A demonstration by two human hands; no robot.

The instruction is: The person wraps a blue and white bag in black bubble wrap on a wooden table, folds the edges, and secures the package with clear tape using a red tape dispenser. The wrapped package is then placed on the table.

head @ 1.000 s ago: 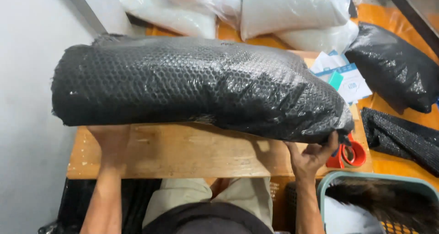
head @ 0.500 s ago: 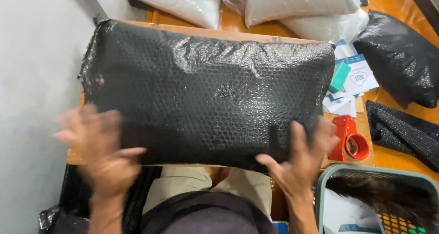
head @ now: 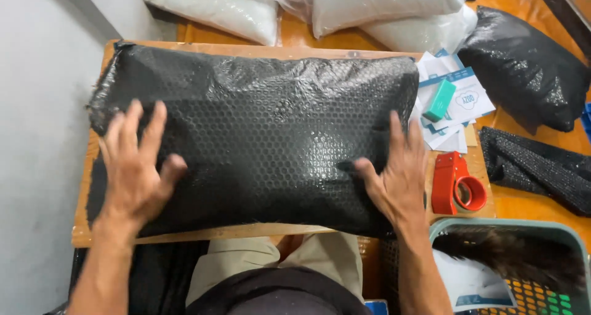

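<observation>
A large black bubble-wrap package (head: 265, 130) lies flat across a small wooden board table (head: 246, 232), covering most of it. My left hand (head: 135, 167) rests palm down with fingers spread on the package's left part. My right hand (head: 394, 173) presses palm down on its right end, fingers apart. Neither hand grips anything.
A red tape dispenser (head: 457, 183) stands right of the package, next to paper slips (head: 455, 103) and a teal block (head: 440, 99). White filled bags (head: 381, 7) lie behind. Black wrapped bundles (head: 523, 69) sit at right. A green basket (head: 511, 266) is at lower right. A grey wall runs along the left.
The package was rolled up and held at its near edge; it has been laid out flat, and both hands have come down onto its top.
</observation>
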